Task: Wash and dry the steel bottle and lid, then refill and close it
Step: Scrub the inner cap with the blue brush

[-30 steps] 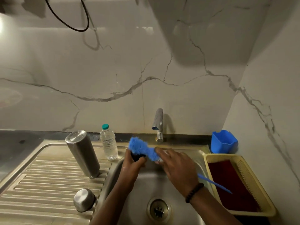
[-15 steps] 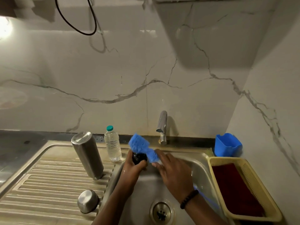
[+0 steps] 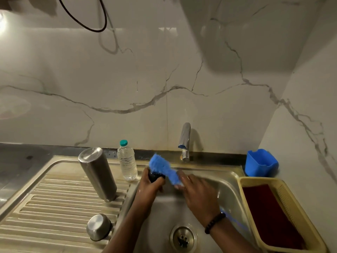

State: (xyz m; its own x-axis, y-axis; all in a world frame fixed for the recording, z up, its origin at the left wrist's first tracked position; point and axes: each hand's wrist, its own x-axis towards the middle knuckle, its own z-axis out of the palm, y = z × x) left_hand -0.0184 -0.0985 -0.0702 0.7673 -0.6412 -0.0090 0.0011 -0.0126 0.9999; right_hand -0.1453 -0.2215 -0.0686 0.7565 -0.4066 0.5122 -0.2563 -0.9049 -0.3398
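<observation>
Centre frame, over the sink point(image 3: 228, 179): your left hand point(image 3: 152, 187) clamps a dark lid point(image 3: 154, 175); your right hand point(image 3: 198, 194) grips the blue brush point(image 3: 164, 168) against it.

steel drainboard point(image 3: 54, 203), inverted bottle point(image 3: 97, 174), cup point(image 3: 99, 227)

Single view only: head-worn wide-angle cam, standing over the sink point(image 3: 228, 181), facing the marble back wall point(image 3: 127, 79) and tilted down. Wall fills the upper half of frame, desk point(image 3: 20, 161) and drainboard point(image 3: 54, 207) the lower left, side wall point(image 3: 310, 125) on the right. Both forearms enter from the bottom edge, close to the lens. Strong barrel distortion at edges. No second view, so no overlap.
</observation>
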